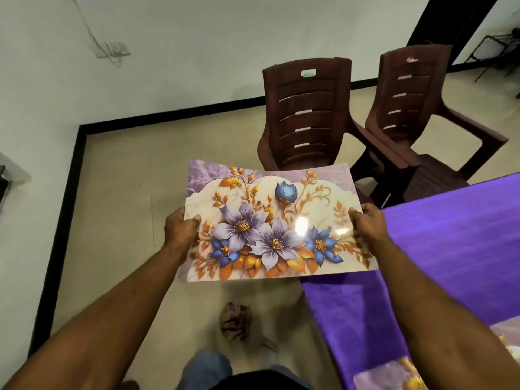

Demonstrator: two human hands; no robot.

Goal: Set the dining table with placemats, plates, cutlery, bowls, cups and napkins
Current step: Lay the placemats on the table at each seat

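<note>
- Floral placemat (277, 223): a glossy sheet printed with purple and blue flowers and orange-gold leaves on a pale marbled ground, held in the air roughly level, print side up, at the centre of the view. Its right edge overhangs the near corner of the table; the rest hangs above the floor.
- Left hand (180, 228): grasps the placemat's left edge, at 9 o'clock of the sheet, thumb on top of the print and the other fingers curled underneath.
- Right hand (368, 220): grasps the right edge, at 3 o'clock of the sheet, thumb on top, fingers hidden beneath.
- Table (455, 249): covered with a purple cloth, it fills the view from 3 to 5 o'clock of the held placemat; the cloth drapes over the near edge.
- Second placemat (503, 339) and third placemat (394, 375): same floral print, lying flat on the purple cloth at about 4 and 5 o'clock, each cut off by the frame's edge.
- Two brown plastic chairs, near chair (306, 114) and far chair (408, 91): standing side by side at 12 to 1 o'clock, beyond the table's end.
- Floor (118, 192): beige, bordered by a black skirting strip below white walls.
- Wall socket (116, 49): at 10 o'clock, with a cable running up from it.
</note>
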